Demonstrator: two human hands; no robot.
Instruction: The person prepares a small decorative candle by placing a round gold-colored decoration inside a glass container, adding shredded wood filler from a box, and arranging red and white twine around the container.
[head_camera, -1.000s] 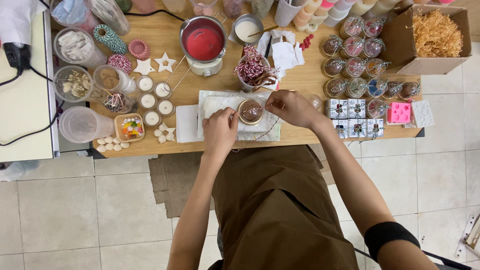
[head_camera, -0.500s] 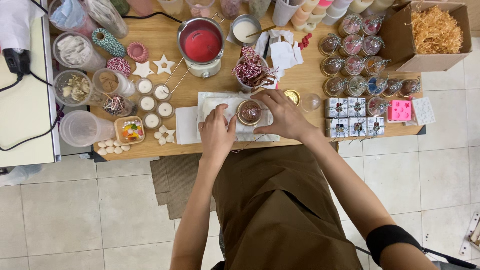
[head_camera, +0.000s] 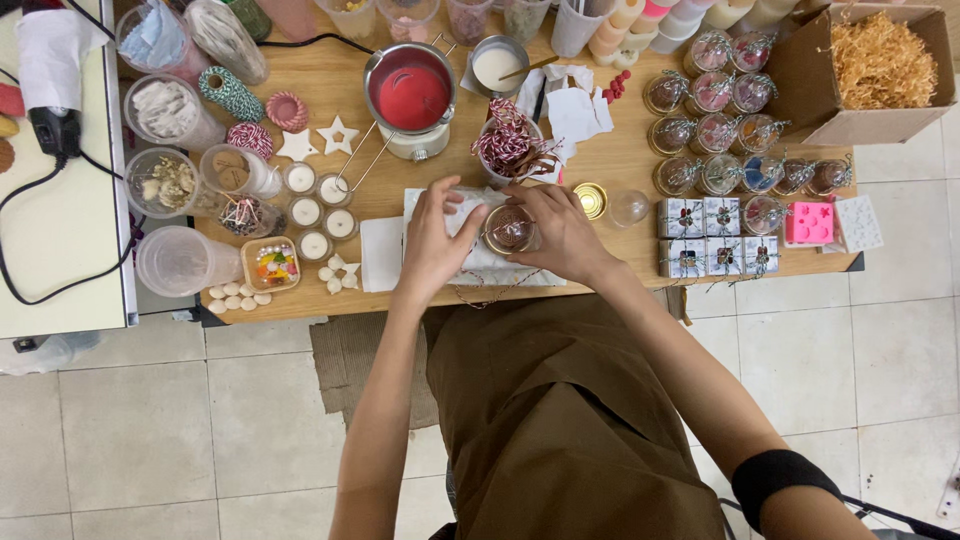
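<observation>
Left hand (head_camera: 437, 240) and right hand (head_camera: 560, 232) are both gripping the small round jar (head_camera: 510, 230) over a white cloth (head_camera: 478, 262) on the wooden table (head_camera: 620, 165).

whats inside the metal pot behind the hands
The round metal pot holds smooth red liquid, likely wax, filling it wall to wall. Its opaque surface covers the bottom.
</observation>
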